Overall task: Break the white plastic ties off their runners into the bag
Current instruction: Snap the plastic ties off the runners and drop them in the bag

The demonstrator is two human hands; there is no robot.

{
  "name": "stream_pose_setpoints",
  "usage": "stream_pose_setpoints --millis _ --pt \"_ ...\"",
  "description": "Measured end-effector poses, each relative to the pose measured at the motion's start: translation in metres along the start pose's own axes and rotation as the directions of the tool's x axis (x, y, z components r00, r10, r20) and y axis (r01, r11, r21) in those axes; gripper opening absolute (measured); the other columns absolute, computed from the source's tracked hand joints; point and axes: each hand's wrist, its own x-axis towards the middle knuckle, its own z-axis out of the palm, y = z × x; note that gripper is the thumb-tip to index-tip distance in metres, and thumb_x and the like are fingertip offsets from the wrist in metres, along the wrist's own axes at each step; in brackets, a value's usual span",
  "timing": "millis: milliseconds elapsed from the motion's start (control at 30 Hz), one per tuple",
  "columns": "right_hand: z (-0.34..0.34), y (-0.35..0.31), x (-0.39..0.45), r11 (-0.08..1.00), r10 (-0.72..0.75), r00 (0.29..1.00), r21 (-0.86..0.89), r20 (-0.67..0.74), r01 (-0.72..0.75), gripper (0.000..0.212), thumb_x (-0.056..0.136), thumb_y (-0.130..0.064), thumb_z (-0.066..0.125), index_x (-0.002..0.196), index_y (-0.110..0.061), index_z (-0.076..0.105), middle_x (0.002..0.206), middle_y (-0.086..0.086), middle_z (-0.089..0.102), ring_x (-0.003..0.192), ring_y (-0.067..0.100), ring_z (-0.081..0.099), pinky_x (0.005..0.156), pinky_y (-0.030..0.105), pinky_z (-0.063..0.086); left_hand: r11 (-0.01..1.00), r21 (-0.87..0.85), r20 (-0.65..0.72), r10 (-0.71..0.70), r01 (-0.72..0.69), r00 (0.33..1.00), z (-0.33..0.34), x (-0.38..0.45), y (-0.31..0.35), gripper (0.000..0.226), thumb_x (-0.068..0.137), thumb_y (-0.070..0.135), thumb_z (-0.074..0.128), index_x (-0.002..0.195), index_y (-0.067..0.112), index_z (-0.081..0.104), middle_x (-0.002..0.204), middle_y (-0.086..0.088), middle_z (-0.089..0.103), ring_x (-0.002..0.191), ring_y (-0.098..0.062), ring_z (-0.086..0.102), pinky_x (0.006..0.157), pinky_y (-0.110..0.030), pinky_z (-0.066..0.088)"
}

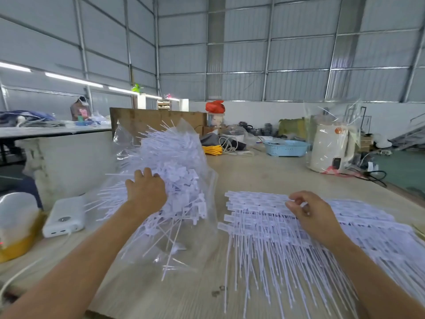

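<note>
A clear plastic bag [208, 224] lies open on the wooden table, heaped with loose white plastic ties [174, 157]. My left hand [146, 188] reaches into the bag's mouth, fingers spread over the heap; I cannot see whether it holds ties. To the right, several sheets of white ties on their runners [259, 217] lie stacked flat, tails pointing toward me. My right hand [309, 212] rests on top of this stack, fingers curled and pinching the upper edge of the top sheet.
A white power bank [65, 216] with a cable lies left of the bag, beside a white and yellow container [16, 224]. Farther back stand a blue basket [285, 148], a wrapped white kettle [328, 148] and a wooden board [156, 118]. A person sits at the far left table.
</note>
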Motion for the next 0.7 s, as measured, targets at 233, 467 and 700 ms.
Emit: stream_pose_setpoints --millis 233,467,700 --pt "-0.011 0.015 0.001 0.837 0.056 0.997 -0.547 0.054 -0.017 0.055 0.092 -0.057 0.039 0.139 -0.029 0.04 0.147 -0.005 0.036 0.135 0.016 0.031 0.106 0.045 0.029 0.762 -0.406 -0.465 0.303 -0.505 0.832 -0.038 -0.017 0.085 0.038 0.091 0.017 0.051 0.128 0.008 0.055 0.128 -0.012 0.043 0.119 -0.03 0.039 0.098 -0.034 0.034" --pt "-0.011 0.034 0.001 0.708 0.357 0.9 -0.701 0.25 -0.086 0.07 0.084 -0.074 0.008 0.146 -0.041 0.016 0.157 -0.01 0.012 0.145 0.019 0.01 0.106 0.071 0.006 0.692 -0.432 -0.024 0.632 -0.578 0.775 0.021 -0.001 0.192 0.048 0.099 0.043 0.038 0.132 0.01 0.049 0.136 -0.013 0.041 0.125 -0.033 0.041 0.103 -0.044 0.037" --pt "-0.005 0.028 0.005 0.621 0.425 0.868 -0.78 0.257 -0.073 0.067 0.089 -0.069 0.006 0.147 -0.036 0.011 0.157 -0.005 0.011 0.144 0.024 0.012 0.105 0.071 0.012 0.659 -0.485 -0.127 0.597 -0.575 0.792 0.054 0.01 0.201 0.048 0.1 0.048 0.033 0.137 0.022 0.048 0.146 -0.006 0.038 0.133 -0.024 0.033 0.108 -0.037 0.027"
